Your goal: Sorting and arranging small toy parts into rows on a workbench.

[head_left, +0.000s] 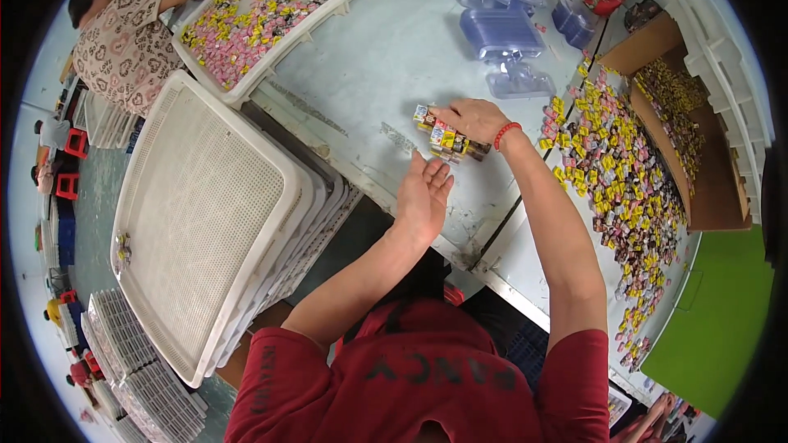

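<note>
On the pale tabletop lies a neat block of small wrapped candies in yellow, pink, white and brown. My right hand, with a red bead bracelet at the wrist, reaches over the block and grips it from above; part of the block is hidden under the palm. My left hand is turned palm up at the block's near left side. Its fingers are stretched out and apart, with the tips close to the candies and nothing in the palm.
Loose candies are heaped on the right, beside a cardboard box holding more. Clear plastic trays lie at the back. A stack of white perforated trays stands on the left. A co-worker works by a candy-filled bin.
</note>
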Demonstrator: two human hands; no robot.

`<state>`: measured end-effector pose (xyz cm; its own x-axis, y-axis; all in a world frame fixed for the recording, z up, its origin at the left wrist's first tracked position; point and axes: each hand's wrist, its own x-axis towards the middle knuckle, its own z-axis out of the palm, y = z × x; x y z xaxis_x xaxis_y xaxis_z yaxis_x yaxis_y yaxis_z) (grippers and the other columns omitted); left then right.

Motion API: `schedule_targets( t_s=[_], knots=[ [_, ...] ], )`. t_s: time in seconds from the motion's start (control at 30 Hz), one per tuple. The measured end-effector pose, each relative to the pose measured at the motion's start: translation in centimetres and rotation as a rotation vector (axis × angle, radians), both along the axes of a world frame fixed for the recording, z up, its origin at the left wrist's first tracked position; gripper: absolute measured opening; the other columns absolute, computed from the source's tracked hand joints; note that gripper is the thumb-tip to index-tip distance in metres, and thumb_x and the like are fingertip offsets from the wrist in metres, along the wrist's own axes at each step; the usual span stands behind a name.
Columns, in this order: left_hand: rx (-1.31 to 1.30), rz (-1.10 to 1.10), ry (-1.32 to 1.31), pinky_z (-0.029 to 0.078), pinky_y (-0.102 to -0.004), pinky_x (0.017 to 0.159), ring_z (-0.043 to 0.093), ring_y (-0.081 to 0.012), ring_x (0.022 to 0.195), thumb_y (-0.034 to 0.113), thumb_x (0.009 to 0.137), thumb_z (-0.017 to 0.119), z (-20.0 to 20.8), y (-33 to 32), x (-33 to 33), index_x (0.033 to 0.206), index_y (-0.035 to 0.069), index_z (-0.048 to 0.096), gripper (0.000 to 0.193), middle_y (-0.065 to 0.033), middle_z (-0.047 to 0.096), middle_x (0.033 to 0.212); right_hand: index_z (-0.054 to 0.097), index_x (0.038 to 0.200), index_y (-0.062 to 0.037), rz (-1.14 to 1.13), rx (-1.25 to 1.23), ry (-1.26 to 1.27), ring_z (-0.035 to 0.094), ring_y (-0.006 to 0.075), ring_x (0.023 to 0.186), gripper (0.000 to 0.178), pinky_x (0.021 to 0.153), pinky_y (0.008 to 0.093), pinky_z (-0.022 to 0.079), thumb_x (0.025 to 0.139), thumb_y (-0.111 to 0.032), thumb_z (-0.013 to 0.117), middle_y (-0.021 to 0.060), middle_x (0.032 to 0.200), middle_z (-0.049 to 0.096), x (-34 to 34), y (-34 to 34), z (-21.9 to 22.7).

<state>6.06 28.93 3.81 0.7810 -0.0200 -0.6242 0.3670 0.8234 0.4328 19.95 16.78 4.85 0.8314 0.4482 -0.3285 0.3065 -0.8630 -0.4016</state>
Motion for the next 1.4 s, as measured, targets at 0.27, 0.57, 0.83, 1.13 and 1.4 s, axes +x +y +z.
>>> schedule_targets(
  t_s=[0.27,0.57,0.83,1.13,1.4],
  knots=[
    [0.012,-0.053,0.097,0.032,-0.0394,0.106,0.043,-0.0254,0.114,0.047,0.098,0.042,1.4,0.3,1.6,0.126,-0.005,0.033,0.060,-0.0139,0.042,0.117,0.069,0.090,0.0004,-0.101,-0.006,0.140,0.063,0.0337,0.088,0.078,0.079,0.0402,0.047,0.085,-0.070,0.038,0.0221,0.093,0.066,-0.8,-0.1,1.4],
    [0.037,-0.178,-0.015,0.038,-0.0353,0.092,0.044,-0.0179,0.097,0.052,0.092,0.052,-0.1,0.6,2.4,0.119,0.002,0.044,0.057,-0.0087,0.047,0.108,0.068,0.093,0.0054,-0.257,0.074,0.179,0.063,0.0351,0.091,0.078,0.082,0.0409,0.046,0.085,-0.067,0.041,0.0244,0.095,0.066,-1.6,-0.7,1.6],
    [0.253,-0.361,-0.099,0.040,-0.0382,0.097,0.051,-0.0194,0.109,0.046,0.089,0.061,-1.1,0.1,3.3,0.129,0.002,0.040,0.062,-0.0093,0.054,0.121,0.063,0.099,0.0118,-0.415,0.201,0.210,0.062,0.0382,0.095,0.083,0.085,0.0413,0.047,0.084,-0.068,0.044,0.0298,0.101,0.063,-3.6,-0.7,1.7],
    [0.203,-0.774,-0.267,0.049,-0.0418,0.089,0.061,-0.0205,0.099,0.035,0.092,0.058,-0.5,5.0,6.7,0.127,0.004,0.048,0.047,-0.0095,0.059,0.117,0.053,0.118,-0.0037,-0.681,1.038,0.667,0.061,0.0168,0.087,0.056,0.072,0.0327,0.050,0.092,-0.053,0.052,0.0083,0.104,0.059,-8.3,-3.1,3.6],
    [0.012,-1.058,-0.392,0.052,-0.0400,0.089,0.062,-0.0212,0.104,0.028,0.092,0.058,4.0,6.5,9.0,0.128,-0.001,0.049,0.047,-0.0107,0.062,0.116,0.050,0.120,-0.0019,-0.701,1.380,0.630,0.063,0.0160,0.084,0.048,0.072,0.0285,0.054,0.095,-0.043,0.052,0.0056,0.097,0.058,-13.2,-5.3,3.6]
  ],
)
